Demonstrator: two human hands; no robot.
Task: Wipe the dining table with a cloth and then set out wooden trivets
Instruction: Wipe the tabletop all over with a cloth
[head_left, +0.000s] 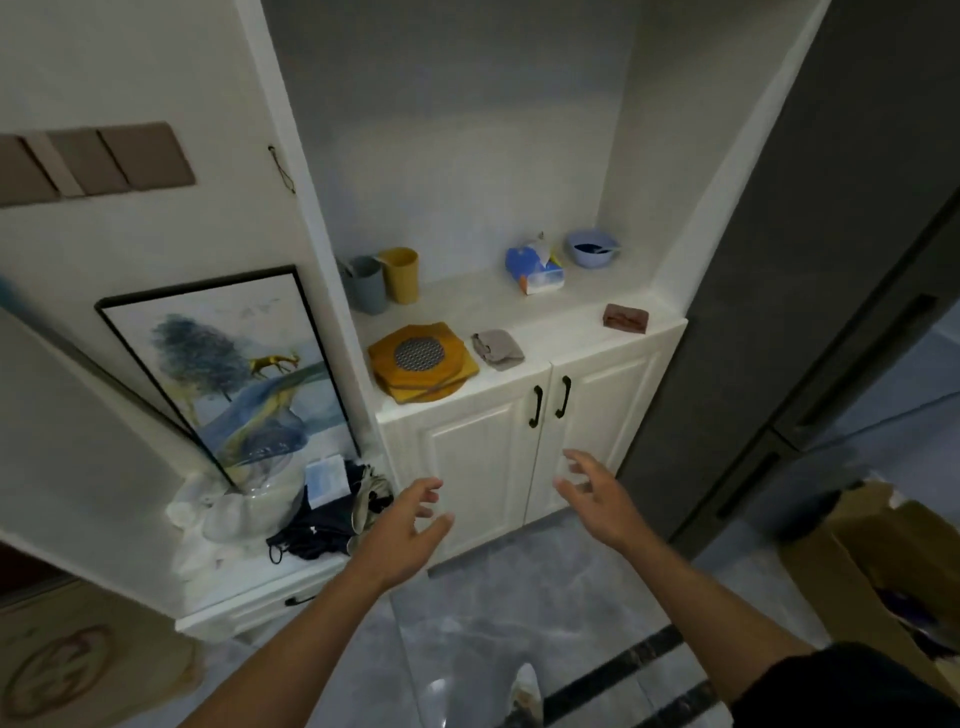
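Head view: both hands, left hand (410, 525) and right hand (597, 493), are hanging spread and empty before the cabinet (488, 467), while the trivets (422, 361) are lying stacked on its top beside the cloth (497, 349).

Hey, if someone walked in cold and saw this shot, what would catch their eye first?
Probably the two bare hands, left hand and right hand, open and empty, reaching toward the white cabinet. On its counter, the yellow trivets sit stacked at the front left, with a folded grey cloth just right of them. A framed painting leans against the wall to the left.
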